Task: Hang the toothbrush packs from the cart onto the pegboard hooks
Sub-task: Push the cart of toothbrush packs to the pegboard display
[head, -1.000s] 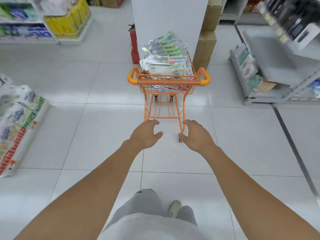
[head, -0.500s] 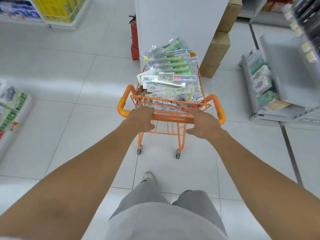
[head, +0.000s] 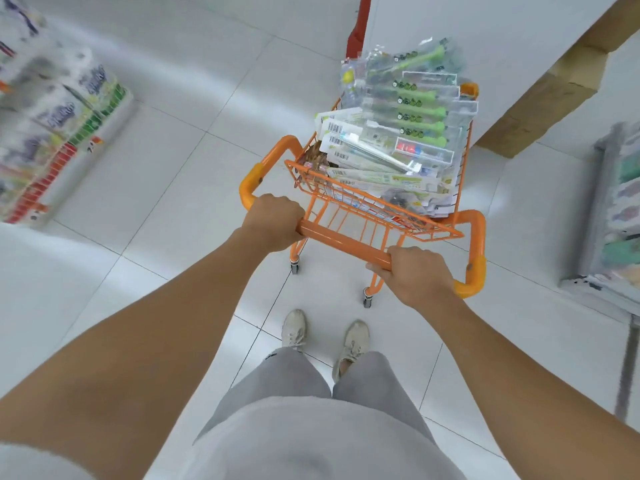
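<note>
At far left, blurred wrapped paper-roll packs (head: 59,133) stacked on the white tiled floor (head: 180,140). Further right, left hand (head: 273,220), fingers (head: 287,207) clenched round the orange handle bar (head: 343,242) of the small cart (head: 377,202). Right hand (head: 419,271) on the same bar, likewise clenched round it. Straight ahead of both hands, beyond the bar and piled above the basket rim: toothbrush packs (head: 405,133), clear blister cards, green-handled brushes on top, barcoded white backs toward the left. Long axes mostly crosswise to the cart, roughly parallel to the bar. Right hand judged slightly nearer the heap's bulk, left nearer the barcoded ends. Pegboard hooks not in view; probably wheeling first, then picking. At far right, a blurred shelf unit (head: 616,216).
</note>
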